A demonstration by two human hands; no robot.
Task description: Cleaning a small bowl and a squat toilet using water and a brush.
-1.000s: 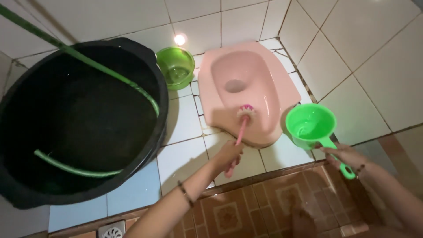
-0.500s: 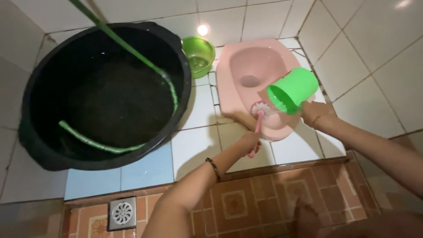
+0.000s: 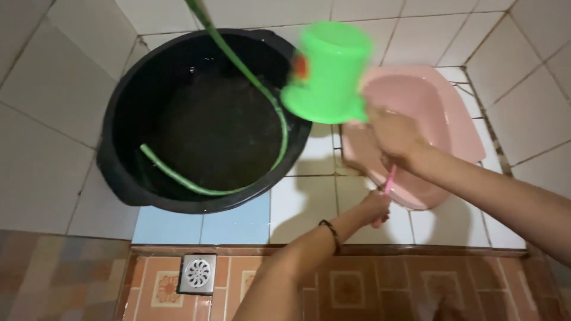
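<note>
From the head camera, your right hand (image 3: 394, 138) gripped the green dipper (image 3: 329, 74), blurred, over the black tub's (image 3: 128, 178) rim. Your left hand (image 3: 376, 206) clenched the pink brush handle (image 3: 389, 178), right of the tub. Tilted like that, the dipper could splash the tiles.

A bright green scoop (image 3: 328, 74) is showing upper centre, beside a black tub (image 3: 202, 116). A pink squat pan (image 3: 440, 113) is sitting right; brown patterned tiles (image 3: 357, 288) are running along the bottom.
</note>
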